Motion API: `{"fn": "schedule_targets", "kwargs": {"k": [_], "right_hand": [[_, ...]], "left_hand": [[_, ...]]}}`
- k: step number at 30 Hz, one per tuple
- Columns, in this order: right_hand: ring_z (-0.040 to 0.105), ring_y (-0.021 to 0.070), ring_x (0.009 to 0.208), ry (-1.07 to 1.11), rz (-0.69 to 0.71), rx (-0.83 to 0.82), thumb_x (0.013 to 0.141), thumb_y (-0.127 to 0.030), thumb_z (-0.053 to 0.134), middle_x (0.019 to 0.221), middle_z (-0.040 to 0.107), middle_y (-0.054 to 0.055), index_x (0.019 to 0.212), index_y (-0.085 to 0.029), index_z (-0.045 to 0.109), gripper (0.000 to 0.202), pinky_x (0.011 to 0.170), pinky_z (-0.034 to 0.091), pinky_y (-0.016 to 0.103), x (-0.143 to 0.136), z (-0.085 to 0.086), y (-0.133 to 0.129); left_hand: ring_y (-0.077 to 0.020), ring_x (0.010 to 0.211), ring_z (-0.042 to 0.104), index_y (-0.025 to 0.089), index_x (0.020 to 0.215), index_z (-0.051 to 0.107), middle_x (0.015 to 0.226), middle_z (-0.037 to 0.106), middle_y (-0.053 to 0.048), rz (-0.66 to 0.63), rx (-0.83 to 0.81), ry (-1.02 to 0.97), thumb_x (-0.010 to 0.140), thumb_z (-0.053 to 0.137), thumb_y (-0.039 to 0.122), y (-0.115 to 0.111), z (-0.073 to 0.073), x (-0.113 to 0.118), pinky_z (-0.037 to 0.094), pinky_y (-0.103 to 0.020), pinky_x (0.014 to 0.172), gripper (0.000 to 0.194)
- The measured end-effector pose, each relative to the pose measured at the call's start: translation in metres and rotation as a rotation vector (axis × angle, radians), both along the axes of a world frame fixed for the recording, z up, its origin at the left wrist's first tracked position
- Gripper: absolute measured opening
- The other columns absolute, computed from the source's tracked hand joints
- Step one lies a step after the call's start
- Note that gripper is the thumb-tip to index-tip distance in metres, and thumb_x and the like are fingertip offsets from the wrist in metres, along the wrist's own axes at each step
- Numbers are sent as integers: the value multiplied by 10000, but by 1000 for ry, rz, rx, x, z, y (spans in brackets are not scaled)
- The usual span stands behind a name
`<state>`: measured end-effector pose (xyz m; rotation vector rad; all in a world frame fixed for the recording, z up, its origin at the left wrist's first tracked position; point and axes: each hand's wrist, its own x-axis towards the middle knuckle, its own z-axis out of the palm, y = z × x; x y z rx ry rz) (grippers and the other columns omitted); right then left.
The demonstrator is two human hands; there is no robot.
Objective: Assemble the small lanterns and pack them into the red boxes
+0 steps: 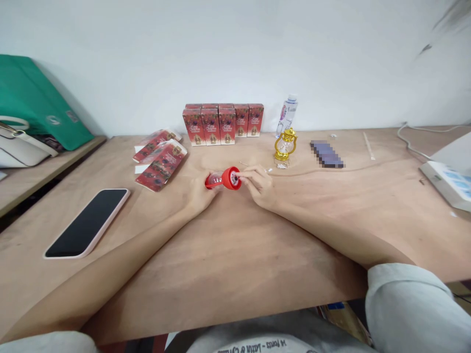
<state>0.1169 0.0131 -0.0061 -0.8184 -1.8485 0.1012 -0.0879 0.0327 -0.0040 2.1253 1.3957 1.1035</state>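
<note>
A small red lantern [231, 178] with a clear middle lies on its side above the wooden table [235, 255], its base turned to the right. Around its left end my left hand [201, 192] is closed. My right hand [259, 186] has its thumb and forefinger together at the open underside of the base; whether they hold a small part there is too small to tell. Upright behind my right hand stands a gold lantern [285, 145] with a clear body.
Red printed boxes [209, 127] stand in rows near the wall, with flattened ones [162, 164] to their left. A water bottle [287, 115] is behind the gold lantern. A phone [88, 223] lies left, a blurred dark object [327, 154] right, and a power strip [447, 181] far right.
</note>
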Motion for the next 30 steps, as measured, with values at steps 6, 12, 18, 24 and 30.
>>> {"fn": "schedule_targets", "kwargs": {"k": [6,12,18,24,30], "right_hand": [[578,195,829,75,-342,-230,918,-234,478,944,631,77,978,-185,679,215,818,485,356,22,-6,32],[527,291,1033,-210,-611,-444,789,-184,543,1022,614,112,958,-164,724,249,936,411,437,46,-8,52],[570,307,1060,-274,-679,-572,783,-197,542,1088,667,135,998,-160,738,294,952,409,440,47,-7,51],[663,212,848,-240,-594,-588,797,-181,532,904,740,81,908,-168,747,242,822,482,318,49,-8,55],[665,220,811,-229,-548,-553,791,-156,547,875,735,100,839,-143,734,194,796,496,330,46,-9,53]], "left_hand": [[-164,674,582,166,810,600,738,649,-4,52,-18,5,657,653,147,0,1,2,410,-266,628,163],[-163,719,585,170,845,596,784,654,-5,21,-19,-24,674,650,167,-1,2,2,420,-267,667,179],[-157,699,570,165,831,590,765,643,0,26,-33,-38,666,665,148,-1,1,3,403,-263,654,182],[-159,696,568,162,820,586,755,639,3,27,-33,-26,666,667,131,-2,3,3,399,-261,655,177],[-164,715,579,159,843,595,772,650,-3,5,-19,-41,665,653,117,-1,2,3,413,-264,676,192]]}}
